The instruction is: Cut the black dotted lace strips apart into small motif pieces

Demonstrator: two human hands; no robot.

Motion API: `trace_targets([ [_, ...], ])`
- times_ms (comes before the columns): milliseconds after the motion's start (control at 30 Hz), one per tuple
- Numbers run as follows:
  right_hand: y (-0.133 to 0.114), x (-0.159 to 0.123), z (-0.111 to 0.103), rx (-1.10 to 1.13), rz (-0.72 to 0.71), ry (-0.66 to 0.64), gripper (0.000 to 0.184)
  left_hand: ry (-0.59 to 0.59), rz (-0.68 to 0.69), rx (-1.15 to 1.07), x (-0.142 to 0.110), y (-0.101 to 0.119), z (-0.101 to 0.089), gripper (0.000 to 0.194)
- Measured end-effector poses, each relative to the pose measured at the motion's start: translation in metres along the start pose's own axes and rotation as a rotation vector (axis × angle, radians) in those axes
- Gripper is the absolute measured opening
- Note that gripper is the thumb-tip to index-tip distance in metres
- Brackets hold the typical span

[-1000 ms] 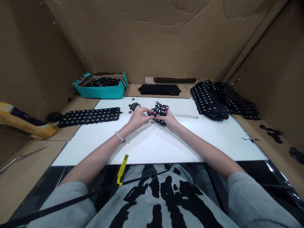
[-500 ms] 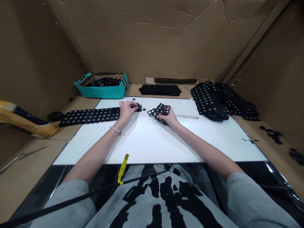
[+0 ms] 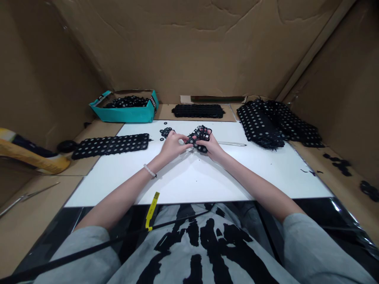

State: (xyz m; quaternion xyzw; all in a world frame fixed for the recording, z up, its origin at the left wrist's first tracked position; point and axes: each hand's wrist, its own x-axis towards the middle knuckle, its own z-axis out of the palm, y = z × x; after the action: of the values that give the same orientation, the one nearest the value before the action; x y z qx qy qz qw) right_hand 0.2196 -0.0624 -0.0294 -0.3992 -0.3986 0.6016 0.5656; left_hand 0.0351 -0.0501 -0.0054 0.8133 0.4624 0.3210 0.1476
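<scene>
My right hand [image 3: 209,145] grips a bunched black openwork mesh piece [image 3: 199,136] with pale dots, held just above the white board. At its left edge, my left hand [image 3: 174,146] is closed in a pinch, thumb and forefinger meeting at the mesh. What sits between those fingertips is too small to make out. Behind the left hand lies a little pile of small black rings [image 3: 166,132], with a loose ring [image 3: 161,139] beside it. To the left, a flat black strip with pale dots [image 3: 112,146] rests on the board, its left end past the edge.
A teal box [image 3: 124,113] of black dotted pieces stands back left. A dark strip stack [image 3: 197,111] lies at the back, dotted bundles [image 3: 260,124] at the right. A pen-like stick [image 3: 232,144] lies right of my hand, scissors [image 3: 28,195] far left. Cardboard walls [image 3: 177,51] enclose the board.
My left hand has moved right from the pile of rings to the mesh piece, uncovering the pile and the right end of the dotted strip. My right hand stays nearly in place, still gripping the mesh.
</scene>
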Motion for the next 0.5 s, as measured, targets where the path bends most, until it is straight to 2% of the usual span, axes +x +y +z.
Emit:
trace_targets([
  [133,0.0005,-0.0001,-0.0014,-0.009,-0.024,0.006,0.066,0.045,0.01,0.001,0.0005,0.0011,-0.003,0.024],
  [300,0.0014,-0.0022,-0.0002,0.0,-0.017,0.013,0.071,0.058,0.102,0.175,-0.0036,0.0075,-0.0035,0.021],
  [400,0.0029,-0.0024,-0.0007,0.0,-0.014,-0.016,0.071,-0.035,0.031,0.115,-0.0029,0.0083,-0.0013,0.024],
  [500,0.007,-0.0008,-0.003,-0.057,-0.045,-0.023,0.071,-0.157,-0.104,-0.151,0.0016,0.0049,0.0005,0.028],
])
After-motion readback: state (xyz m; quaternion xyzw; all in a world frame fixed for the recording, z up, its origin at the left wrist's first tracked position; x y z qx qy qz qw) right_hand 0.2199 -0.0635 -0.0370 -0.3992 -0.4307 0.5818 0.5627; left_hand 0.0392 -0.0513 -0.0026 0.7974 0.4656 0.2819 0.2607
